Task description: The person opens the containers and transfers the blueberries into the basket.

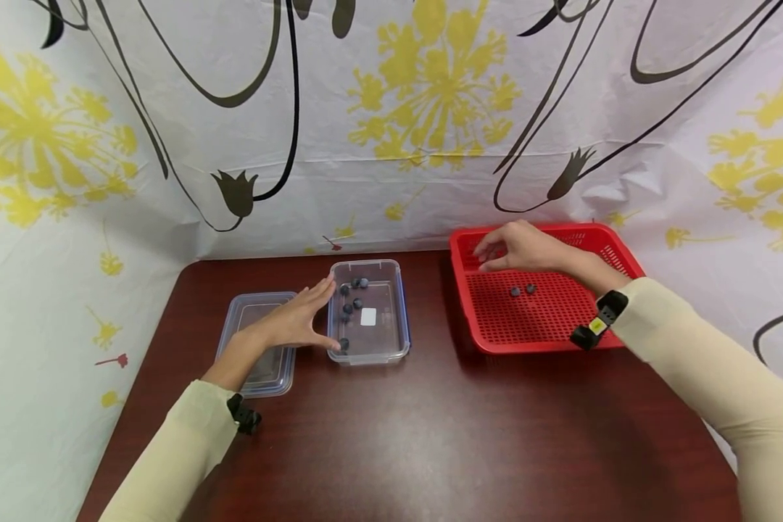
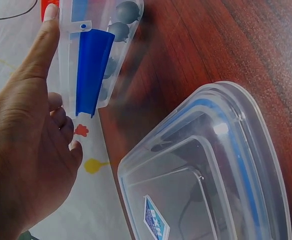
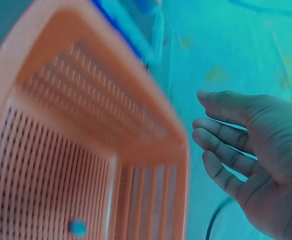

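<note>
My left hand (image 1: pixel 293 317) spans the left side of a clear plastic container (image 1: pixel 385 341), thumb by its near corner and fingers by its far end. In the left wrist view the index finger reaches along the wall beside a blue clip (image 2: pixel 93 72). Several blueberries (image 1: pixel 348 308) sit in the container, mostly along its left. My right hand (image 1: pixel 525 246) hovers over the far left part of a red basket (image 1: pixel 541 348), its fingers loosely bent and nothing between them. Two blueberries (image 1: pixel 515 291) lie on the basket's mesh floor; the right wrist view shows one (image 3: pixel 78 228).
A clear lid (image 1: pixel 280 373) with a blue seal lies left of the container, partly under my left forearm. The dark wooden table (image 1: pixel 391 435) meets a patterned white sheet (image 1: pixel 391 203) at the back. The basket's raised rim stands right of the container.
</note>
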Action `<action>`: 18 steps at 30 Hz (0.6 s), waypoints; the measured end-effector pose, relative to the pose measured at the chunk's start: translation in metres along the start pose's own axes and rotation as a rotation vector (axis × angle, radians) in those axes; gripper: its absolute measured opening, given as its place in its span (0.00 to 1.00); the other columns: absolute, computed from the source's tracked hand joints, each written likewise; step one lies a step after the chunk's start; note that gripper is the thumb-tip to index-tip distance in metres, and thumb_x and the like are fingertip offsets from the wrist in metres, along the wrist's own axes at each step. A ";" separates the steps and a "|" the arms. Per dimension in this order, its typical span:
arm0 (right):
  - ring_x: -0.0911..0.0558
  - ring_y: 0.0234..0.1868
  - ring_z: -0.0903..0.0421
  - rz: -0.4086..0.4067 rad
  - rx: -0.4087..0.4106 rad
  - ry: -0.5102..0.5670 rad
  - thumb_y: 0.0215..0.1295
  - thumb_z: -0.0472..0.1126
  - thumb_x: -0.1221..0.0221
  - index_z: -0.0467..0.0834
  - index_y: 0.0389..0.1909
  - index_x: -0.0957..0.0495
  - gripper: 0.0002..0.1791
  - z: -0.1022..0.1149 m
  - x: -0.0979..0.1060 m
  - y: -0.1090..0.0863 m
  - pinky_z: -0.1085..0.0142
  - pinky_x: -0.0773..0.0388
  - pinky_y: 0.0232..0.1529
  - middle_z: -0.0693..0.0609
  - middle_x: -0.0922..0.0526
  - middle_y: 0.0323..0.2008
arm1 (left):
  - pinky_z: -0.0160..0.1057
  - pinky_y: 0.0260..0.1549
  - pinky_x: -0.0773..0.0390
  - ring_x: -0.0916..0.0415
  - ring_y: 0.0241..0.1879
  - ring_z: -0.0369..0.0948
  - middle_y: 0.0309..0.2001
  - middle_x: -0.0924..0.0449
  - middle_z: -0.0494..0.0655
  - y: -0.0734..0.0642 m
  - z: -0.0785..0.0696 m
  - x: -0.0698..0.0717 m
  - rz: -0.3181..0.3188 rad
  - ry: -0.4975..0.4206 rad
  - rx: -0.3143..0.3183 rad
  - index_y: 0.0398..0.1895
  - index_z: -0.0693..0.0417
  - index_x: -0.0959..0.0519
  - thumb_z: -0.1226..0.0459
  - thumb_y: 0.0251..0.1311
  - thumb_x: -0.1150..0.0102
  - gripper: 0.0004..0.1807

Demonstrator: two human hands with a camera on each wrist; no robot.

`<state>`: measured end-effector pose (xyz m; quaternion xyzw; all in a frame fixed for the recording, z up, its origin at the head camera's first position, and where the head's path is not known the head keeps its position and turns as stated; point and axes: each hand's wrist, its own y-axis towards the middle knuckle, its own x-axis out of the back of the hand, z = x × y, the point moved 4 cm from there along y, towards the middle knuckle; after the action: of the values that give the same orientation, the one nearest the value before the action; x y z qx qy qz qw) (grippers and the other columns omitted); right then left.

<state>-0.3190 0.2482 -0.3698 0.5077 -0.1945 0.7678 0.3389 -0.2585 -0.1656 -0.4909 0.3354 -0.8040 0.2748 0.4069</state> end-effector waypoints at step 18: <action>0.10 0.39 0.59 0.173 0.157 0.170 0.61 0.36 0.25 0.37 0.44 0.11 0.11 0.095 -0.096 0.092 0.64 0.13 0.46 0.47 0.08 0.38 | 0.61 0.81 0.61 0.65 0.85 0.57 0.87 0.70 0.57 0.000 -0.004 0.004 0.026 0.041 0.010 0.86 0.63 0.59 0.37 0.54 0.23 0.73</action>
<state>-0.2988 0.0919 -0.4140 0.4471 -0.1474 0.8472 0.2461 -0.2583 -0.1641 -0.4858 0.3214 -0.7983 0.2910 0.4180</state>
